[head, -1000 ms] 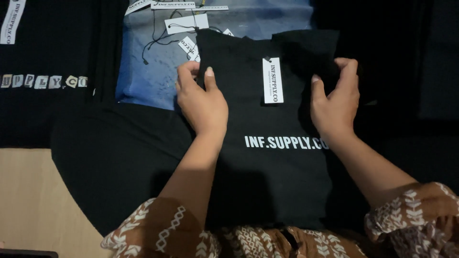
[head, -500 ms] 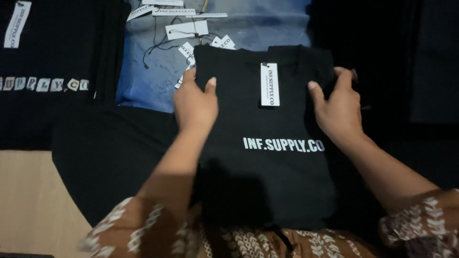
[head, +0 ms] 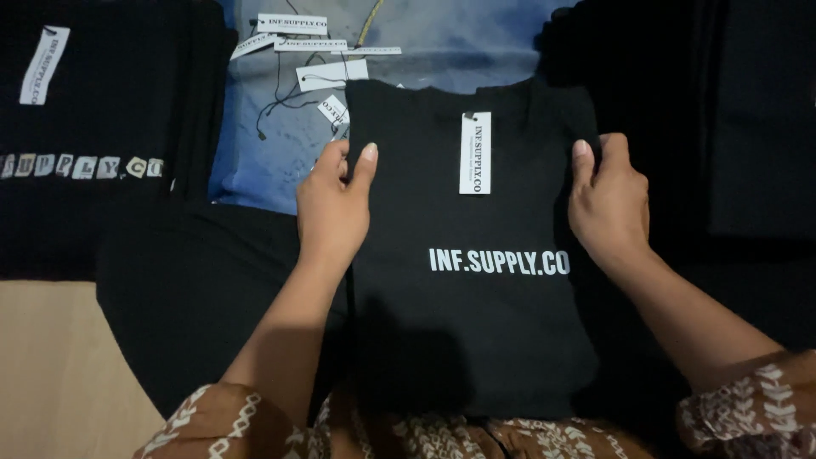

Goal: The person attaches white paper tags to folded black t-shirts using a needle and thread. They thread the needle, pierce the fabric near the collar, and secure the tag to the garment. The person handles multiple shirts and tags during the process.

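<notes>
A folded black t-shirt [head: 476, 323] with white lettering across its chest lies in front of me, a white hang tag [head: 475, 153] at its collar. My left hand [head: 330, 212] grips the shirt's left edge, fingers curled around the fold. My right hand [head: 608, 204] grips the right edge the same way, thumb on top. Both forearms reach in from the bottom, with brown patterned sleeves [head: 221, 425].
A blue fabric [head: 280, 153] with several loose white tags [head: 331, 75] and strings lies behind the shirt. Another black shirt with lettering and a white tag [head: 42, 66] sits at the left. Black cloth [head: 170, 289] covers a tan floor [head: 59, 374]. Dark garments lie at the right.
The shirt's sides have been folded in and squared; both hands slid outward to its left and right edges. The view moved closer.
</notes>
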